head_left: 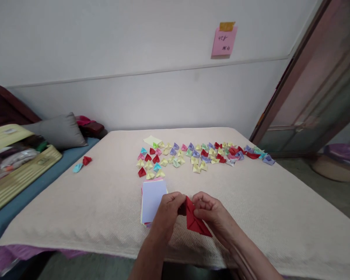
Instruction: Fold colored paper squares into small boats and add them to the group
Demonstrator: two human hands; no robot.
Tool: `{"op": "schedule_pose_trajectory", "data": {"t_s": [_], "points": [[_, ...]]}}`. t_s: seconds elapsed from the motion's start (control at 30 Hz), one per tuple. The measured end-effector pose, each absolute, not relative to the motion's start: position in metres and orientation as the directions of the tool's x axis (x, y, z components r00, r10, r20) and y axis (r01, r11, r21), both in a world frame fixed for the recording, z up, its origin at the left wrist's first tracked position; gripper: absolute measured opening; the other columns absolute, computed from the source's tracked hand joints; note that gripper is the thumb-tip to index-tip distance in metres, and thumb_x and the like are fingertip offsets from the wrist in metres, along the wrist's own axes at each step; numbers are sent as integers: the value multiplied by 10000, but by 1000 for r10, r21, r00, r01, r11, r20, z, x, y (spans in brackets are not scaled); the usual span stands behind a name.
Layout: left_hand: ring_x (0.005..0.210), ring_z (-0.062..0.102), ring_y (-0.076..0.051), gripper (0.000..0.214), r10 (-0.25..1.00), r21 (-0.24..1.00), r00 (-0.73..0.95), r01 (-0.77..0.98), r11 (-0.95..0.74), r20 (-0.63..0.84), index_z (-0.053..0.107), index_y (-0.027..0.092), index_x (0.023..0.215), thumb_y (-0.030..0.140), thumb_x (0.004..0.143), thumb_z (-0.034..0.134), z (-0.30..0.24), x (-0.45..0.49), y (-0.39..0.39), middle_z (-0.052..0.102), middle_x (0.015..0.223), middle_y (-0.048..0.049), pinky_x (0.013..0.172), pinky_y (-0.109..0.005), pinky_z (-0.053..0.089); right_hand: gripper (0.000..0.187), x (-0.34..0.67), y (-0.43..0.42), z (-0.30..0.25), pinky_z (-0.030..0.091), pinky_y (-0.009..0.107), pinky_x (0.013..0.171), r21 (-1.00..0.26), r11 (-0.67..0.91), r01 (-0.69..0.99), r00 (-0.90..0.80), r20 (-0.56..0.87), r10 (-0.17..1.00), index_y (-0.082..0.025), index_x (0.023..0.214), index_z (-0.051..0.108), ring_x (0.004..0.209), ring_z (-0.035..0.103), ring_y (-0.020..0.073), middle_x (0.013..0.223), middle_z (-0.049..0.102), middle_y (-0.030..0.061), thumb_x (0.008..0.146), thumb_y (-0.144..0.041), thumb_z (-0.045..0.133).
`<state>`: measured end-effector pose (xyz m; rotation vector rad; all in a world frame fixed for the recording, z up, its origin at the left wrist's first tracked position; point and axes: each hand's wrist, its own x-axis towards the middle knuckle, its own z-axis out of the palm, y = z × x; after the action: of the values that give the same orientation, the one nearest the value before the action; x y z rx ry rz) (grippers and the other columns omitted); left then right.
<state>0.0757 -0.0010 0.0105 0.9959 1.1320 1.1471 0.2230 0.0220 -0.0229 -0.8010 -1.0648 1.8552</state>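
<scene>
1. The white wall (134, 105) fills the background, with a thin ledge line running across it.
2. The cloth-covered table (280, 221) comes next: its far edge lies along the wall, its left edge borders a blue surface (89, 149), and its near edge passes under both forearms. Wide stretches of cloth spread left of the hands and right of them, giving the elbows room.
3. A group of small folded papers (204, 153), in red, yellow, purple, pink, green and blue, forms a long band across the table's far half. Its right end reaches the right edge; a strip of cloth lies between the band and the hands.
4. The paper stack (153, 200), purple sheet uppermost, sits just left of the hands, its lower layers jutting out unevenly. The left hand and wrist overlap its right side.
5. The left hand (169, 208) grips the upper left of the red folded paper (194, 222).
6. The right hand (210, 212) pinches the same piece, thumb on its face, fingers curled at its upper edge.
7. That red paper is held between the hands, near the table's front edge, one pointed corner angled down and right.
8. Two small folded pieces, one blue (77, 167) and one red (86, 160), lie near the left edge, well apart from the band.
</scene>
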Motion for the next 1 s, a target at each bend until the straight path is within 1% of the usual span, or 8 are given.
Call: {"op": "schedule_pose_trajectory", "data": {"t_s": [0.17,0.3,0.43,0.53,0.63,0.77,0.9,1.0], "points": [[556,416,-107,326,985,962,77,-217,166,-153,513,157,642,438,805,485,7,75,0,463,588,23,553,-240,343,175,224,23,-24,243,210,495,-920,-246,-305,-431,-97,897,-174,785,603,484,405,71,540,520,-62,637,-149,692],[550,422,-94,216,972,962,107,-161,223,-207,548,144,673,340,705,635,1,72,3,487,600,26,543,-230,337,169,225,22,-21,247,215,496,-951,-211,-226,-416,-102,904,-170,799,598,479,400,67,529,514,-71,653,-150,679],[507,378,-76,177,979,972,71,-128,198,-190,564,136,626,286,700,621,-4,69,5,470,543,33,498,-215,281,203,225,22,-18,268,219,498,-964,-196,-180,-415,-106,904,-170,812,575,487,416,74,533,530,-71,655,-191,702],[481,354,-69,188,984,975,31,-137,177,-174,563,142,629,303,711,618,-5,66,6,453,519,44,471,-210,251,202,226,23,-16,274,217,489,-967,-186,-172,-411,-101,906,-176,829,563,490,427,77,546,533,-69,698,-261,691],[462,347,-65,229,981,966,-76,-206,159,-177,536,153,637,348,730,611,-8,60,9,435,500,53,460,-202,241,204,229,25,-14,336,232,534,-980,-137,-143,-351,-79,933,-180,838,576,560,502,102,611,575,-43,722,-311,681],[472,380,-64,206,968,950,-208,-303,75,-142,522,159,660,314,697,652,-13,54,15,452,517,60,494,-191,288,217,232,27,-13,389,258,554,-989,-96,-117,-244,-65,968,-184,787,603,594,562,139,617,601,-22,671,-323,722],[484,403,-67,180,973,946,-197,-321,51,-120,511,163,668,260,687,661,-15,56,17,470,525,61,505,-191,301,199,232,28,-15,375,250,502,-988,-80,-132,-203,-52,978,-180,726,621,531,526,126,569,586,-22,634,-307,742],[504,425,-70,147,982,950,-160,-310,43,-96,525,158,679,243,711,640,-14,60,15,497,542,50,522,-194,318,190,231,29,-18,360,241,492,-987,-69,-142,-190,-42,981,-180,737,622,523,498,112,578,580,-27,623,-273,742]]}}
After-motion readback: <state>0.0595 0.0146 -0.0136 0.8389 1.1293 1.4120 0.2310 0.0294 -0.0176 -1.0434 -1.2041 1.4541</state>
